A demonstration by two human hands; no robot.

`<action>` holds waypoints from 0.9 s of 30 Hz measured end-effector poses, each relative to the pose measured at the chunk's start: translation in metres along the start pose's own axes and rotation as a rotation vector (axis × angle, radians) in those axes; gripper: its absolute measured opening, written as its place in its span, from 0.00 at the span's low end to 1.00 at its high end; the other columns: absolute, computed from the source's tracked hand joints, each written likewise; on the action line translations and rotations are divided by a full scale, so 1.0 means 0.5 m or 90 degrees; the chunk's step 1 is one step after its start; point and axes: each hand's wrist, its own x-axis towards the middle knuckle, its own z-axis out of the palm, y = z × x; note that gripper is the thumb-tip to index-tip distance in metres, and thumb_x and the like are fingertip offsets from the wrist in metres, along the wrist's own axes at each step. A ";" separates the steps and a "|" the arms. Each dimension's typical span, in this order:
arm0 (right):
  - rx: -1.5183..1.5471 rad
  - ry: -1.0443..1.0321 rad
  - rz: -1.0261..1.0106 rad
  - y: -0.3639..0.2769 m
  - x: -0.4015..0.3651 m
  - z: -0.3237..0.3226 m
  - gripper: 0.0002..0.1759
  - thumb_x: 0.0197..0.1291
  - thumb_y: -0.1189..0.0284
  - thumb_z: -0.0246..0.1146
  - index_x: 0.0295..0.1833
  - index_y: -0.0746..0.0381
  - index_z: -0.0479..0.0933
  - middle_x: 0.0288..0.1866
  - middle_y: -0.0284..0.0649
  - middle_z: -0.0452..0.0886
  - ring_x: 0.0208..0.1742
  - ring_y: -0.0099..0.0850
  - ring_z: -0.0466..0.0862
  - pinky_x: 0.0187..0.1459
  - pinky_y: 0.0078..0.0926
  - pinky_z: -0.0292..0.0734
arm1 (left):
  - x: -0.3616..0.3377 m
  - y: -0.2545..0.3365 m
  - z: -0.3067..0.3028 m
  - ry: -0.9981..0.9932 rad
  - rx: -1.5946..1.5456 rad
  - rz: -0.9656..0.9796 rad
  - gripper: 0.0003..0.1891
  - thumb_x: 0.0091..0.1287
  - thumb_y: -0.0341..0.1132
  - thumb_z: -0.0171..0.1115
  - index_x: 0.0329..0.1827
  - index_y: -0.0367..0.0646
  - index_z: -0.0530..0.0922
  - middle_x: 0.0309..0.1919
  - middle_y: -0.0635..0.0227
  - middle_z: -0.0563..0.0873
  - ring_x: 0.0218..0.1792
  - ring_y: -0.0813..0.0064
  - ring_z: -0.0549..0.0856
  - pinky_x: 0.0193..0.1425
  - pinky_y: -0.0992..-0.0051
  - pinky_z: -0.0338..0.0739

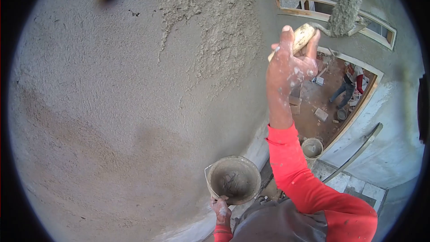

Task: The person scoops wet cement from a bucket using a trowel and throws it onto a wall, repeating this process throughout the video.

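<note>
My right hand (293, 60) is raised high, its fingers wrapped round the wooden handle of a trowel (304, 36). A thick lump of wet grey mortar (346, 12) sits on the trowel's blade and hides most of it. Low down, my left hand (221, 208) grips the near rim of a bucket (253, 175) smeared with mortar, with a little mortar at its bottom. In front of me stands a plastered wall (112, 85). Rough fresh mortar (224, 22) covers its upper part, beside smoother grey plaster.
To the right is a doorway with a wooden frame (354, 121) and a narrow window (313, 14) above. Beyond it a person (351, 83) stands among blocks and buckets. Another bucket (312, 148) stands near the doorway. A long bar (358, 150) leans at the right wall.
</note>
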 end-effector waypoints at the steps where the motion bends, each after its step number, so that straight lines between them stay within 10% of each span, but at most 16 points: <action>1: -0.036 0.044 -0.080 0.035 0.001 0.027 0.38 0.68 0.72 0.74 0.77 0.79 0.69 0.45 0.46 0.88 0.32 0.27 0.88 0.34 0.24 0.86 | -0.016 0.012 -0.005 0.038 -0.007 0.018 0.22 0.53 0.17 0.59 0.50 0.45 0.83 0.41 0.69 0.88 0.31 0.72 0.86 0.30 0.72 0.80; 5: -0.218 0.049 -0.251 0.112 -0.087 0.125 0.34 0.68 0.73 0.73 0.74 0.80 0.71 0.49 0.56 0.88 0.44 0.37 0.91 0.43 0.34 0.89 | -0.064 0.043 -0.026 0.162 -0.046 0.033 0.21 0.51 0.15 0.59 0.48 0.44 0.81 0.37 0.68 0.85 0.28 0.71 0.84 0.29 0.73 0.80; 9: -0.142 -0.511 -0.261 0.170 -0.439 -0.044 0.35 0.65 0.74 0.72 0.74 0.74 0.71 0.50 0.55 0.88 0.43 0.44 0.93 0.41 0.38 0.90 | -0.084 -0.106 -0.231 0.192 0.052 0.119 0.23 0.49 0.17 0.59 0.49 0.44 0.81 0.38 0.68 0.85 0.29 0.67 0.85 0.31 0.68 0.83; 12: -0.034 -0.681 -0.055 0.126 -0.612 -0.285 0.35 0.63 0.75 0.72 0.75 0.69 0.70 0.51 0.55 0.88 0.42 0.49 0.93 0.40 0.42 0.90 | -0.125 -0.045 -0.193 0.279 -0.120 0.009 0.22 0.50 0.19 0.59 0.50 0.43 0.81 0.41 0.66 0.86 0.35 0.65 0.86 0.34 0.65 0.84; 16: -0.197 -0.536 0.187 0.224 -0.622 -0.284 0.27 0.69 0.73 0.69 0.69 0.68 0.70 0.45 0.56 0.88 0.38 0.52 0.91 0.41 0.48 0.89 | -0.161 -0.229 -0.490 0.196 0.330 0.279 0.21 0.50 0.23 0.60 0.50 0.42 0.81 0.44 0.65 0.85 0.41 0.63 0.87 0.41 0.62 0.85; 18: -0.220 -0.382 0.474 0.314 -0.587 -0.210 0.18 0.74 0.73 0.66 0.62 0.65 0.69 0.37 0.41 0.83 0.29 0.33 0.86 0.30 0.36 0.86 | -0.193 -0.233 -0.533 0.241 0.367 0.285 0.17 0.51 0.24 0.61 0.46 0.41 0.81 0.43 0.63 0.86 0.41 0.63 0.87 0.41 0.62 0.85; 21: 0.011 -0.165 0.805 0.337 -0.515 -0.082 0.15 0.76 0.70 0.64 0.57 0.61 0.66 0.36 0.38 0.77 0.27 0.30 0.83 0.26 0.34 0.87 | -0.242 -0.201 -0.559 0.267 0.693 0.482 0.11 0.53 0.26 0.61 0.40 0.38 0.81 0.42 0.61 0.87 0.39 0.61 0.87 0.41 0.65 0.83; 27: 0.265 -0.283 0.741 0.070 -0.491 0.170 0.17 0.75 0.72 0.62 0.57 0.60 0.59 0.41 0.43 0.74 0.27 0.33 0.84 0.24 0.39 0.90 | -0.235 -0.190 -0.518 0.393 0.440 0.287 0.12 0.53 0.24 0.60 0.41 0.38 0.82 0.43 0.61 0.88 0.39 0.62 0.87 0.42 0.67 0.82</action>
